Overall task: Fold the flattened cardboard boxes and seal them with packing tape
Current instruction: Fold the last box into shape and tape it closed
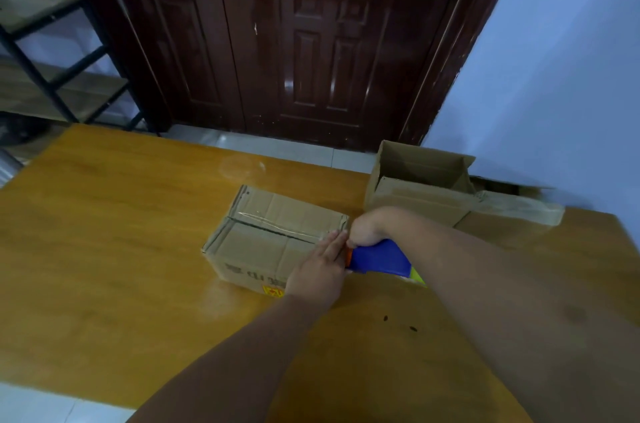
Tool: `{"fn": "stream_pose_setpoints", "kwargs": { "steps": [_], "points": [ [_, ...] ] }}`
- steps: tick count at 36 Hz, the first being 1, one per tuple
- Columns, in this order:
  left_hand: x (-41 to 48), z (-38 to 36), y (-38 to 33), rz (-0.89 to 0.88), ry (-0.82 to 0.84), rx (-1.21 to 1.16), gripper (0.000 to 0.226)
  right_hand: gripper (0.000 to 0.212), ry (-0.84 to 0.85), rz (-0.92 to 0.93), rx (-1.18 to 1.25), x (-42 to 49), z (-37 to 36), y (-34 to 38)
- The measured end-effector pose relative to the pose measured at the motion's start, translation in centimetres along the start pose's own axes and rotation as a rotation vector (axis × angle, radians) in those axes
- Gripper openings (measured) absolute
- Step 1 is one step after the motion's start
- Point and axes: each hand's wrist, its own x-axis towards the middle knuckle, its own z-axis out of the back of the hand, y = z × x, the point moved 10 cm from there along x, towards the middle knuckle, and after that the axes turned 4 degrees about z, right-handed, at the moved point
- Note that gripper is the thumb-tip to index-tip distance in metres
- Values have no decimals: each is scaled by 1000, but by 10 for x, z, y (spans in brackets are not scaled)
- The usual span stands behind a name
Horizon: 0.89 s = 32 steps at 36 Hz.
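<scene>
A: Nearest, at centre frame, what is each grip doing?

B: The left hand (317,272) lies flat with its fingers straight, grip open, pressing the right end of the closed box (263,242). Just beside it, the right hand (367,226) has its grip wrapped round the blue tape dispenser (381,258).

A: Which step is this?

B: Finishing the seam, I'd judge. Clear tape (277,223) runs along the top. The next move calls for cutting the strip cleanly and smoothing its end down.

A: And beyond?

B: An open box (419,194) waits at the upper right of the tabletop (121,232), before the door (311,41).
</scene>
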Motion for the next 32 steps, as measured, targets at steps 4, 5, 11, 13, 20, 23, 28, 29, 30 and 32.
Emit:
{"fn": "stream_pose_setpoints", "kwargs": {
  "steps": [4, 5, 11, 13, 20, 23, 28, 29, 30, 32],
  "points": [
    [-2, -4, -4, -30, -5, 53, 52, 28, 92, -64, 57, 15, -34, -23],
    [-2, -5, -4, -40, -5, 68, 51, 22, 113, -64, 142, 14, -39, -25],
    [-4, -6, -5, -49, 16, 36, 48, 21, 114, -77, 313, 9, -35, -38],
    [-5, -2, -6, -60, -14, 44, 49, 22, 108, -84, 334, 7, -34, -41],
    [-7, -3, -8, -44, 12, 23, 43, 28, 25, -104, 535, 1, -33, -55],
    [-12, 1, -10, -99, -22, 41, 40, 31, -28, -118, 655, -2, -33, -62],
    [-20, 21, -7, -112, -166, -77, 45, 38, -77, -135, 937, -8, -35, -77],
    [-19, 28, -3, -72, -205, -122, 46, 40, -88, -125, 972, -9, -34, -80],
    [-17, 34, 2, -27, -232, -154, 48, 42, -101, -118, 1004, -11, -33, -82],
    [-11, 42, 14, 51, -246, -175, 51, 43, -138, -113, 1069, -14, -30, -87]
  ]
}}
